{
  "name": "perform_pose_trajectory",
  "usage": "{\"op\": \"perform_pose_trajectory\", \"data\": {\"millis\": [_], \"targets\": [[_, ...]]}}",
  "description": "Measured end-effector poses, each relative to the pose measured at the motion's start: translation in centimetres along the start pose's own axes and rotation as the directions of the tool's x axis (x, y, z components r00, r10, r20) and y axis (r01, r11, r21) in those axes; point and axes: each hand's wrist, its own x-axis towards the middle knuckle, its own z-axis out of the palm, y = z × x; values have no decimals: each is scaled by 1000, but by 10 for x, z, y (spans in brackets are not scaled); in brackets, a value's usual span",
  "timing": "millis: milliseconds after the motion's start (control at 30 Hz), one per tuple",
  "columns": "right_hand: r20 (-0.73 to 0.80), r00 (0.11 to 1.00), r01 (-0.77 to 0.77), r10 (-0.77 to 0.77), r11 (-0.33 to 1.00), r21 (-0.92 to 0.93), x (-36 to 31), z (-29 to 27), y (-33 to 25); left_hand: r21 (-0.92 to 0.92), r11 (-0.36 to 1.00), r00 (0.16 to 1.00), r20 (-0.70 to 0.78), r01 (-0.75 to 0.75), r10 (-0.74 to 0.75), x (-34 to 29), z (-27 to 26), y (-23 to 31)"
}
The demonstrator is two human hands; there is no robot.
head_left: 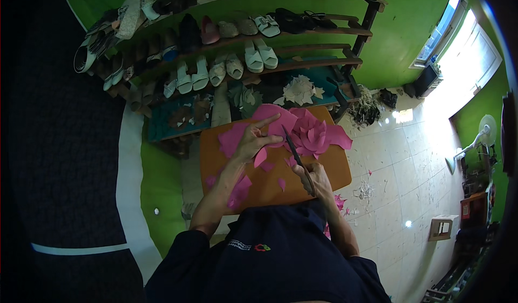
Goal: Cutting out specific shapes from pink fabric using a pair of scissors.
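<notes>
Right now my left hand (256, 140) pinches a pink sheet (274, 115) between thumb and fingers, over the far half of the table (264, 190), left of its middle. My right hand (318, 178), nearer the table's right edge, is wrapped around the handles of dark scissors (295, 155). Their long axis slants from my right fist away toward the far left, so the tips meet the right side of the sheet, just beyond my left fingertips. I cannot tell whether the blades are parted or whether the sheet sits between them. My left hand is nearer the sheet; only the scissors bridge the gap from my right.

A pile of pink petal shapes (310, 136) lies toward the far right corner, just beside the blades. One small petal (281, 184) rests by itself nearer me, and a larger pink scrap (240, 192) lies near the left corner of the near edge.

The table is smooth and orange, with rounded corners. Beyond its far edge, a wooden rack (318, 62) of shoes and sandals stands along a green wall (399, 33). To the right, pale floor tiles (399, 195) carry white scraps (366, 188), and a white fan (487, 130) stands farther off.
</notes>
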Motion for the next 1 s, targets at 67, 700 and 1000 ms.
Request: {"op": "perform_pose_trajectory", "data": {"millis": [67,700,1000], "targets": [[-4,1000,3,-3,1000,3,-1,-3,-1,14,1000,1000,16,5,-6,1,1,-2],[99,993,55,-59,998,43,1,2,16,84,997,998,55,2,-6,9,-13,-25],[51,998,-39,37,998,48,2,9,20,44,999,998,68,-13,10,3,-10,-22]]}}
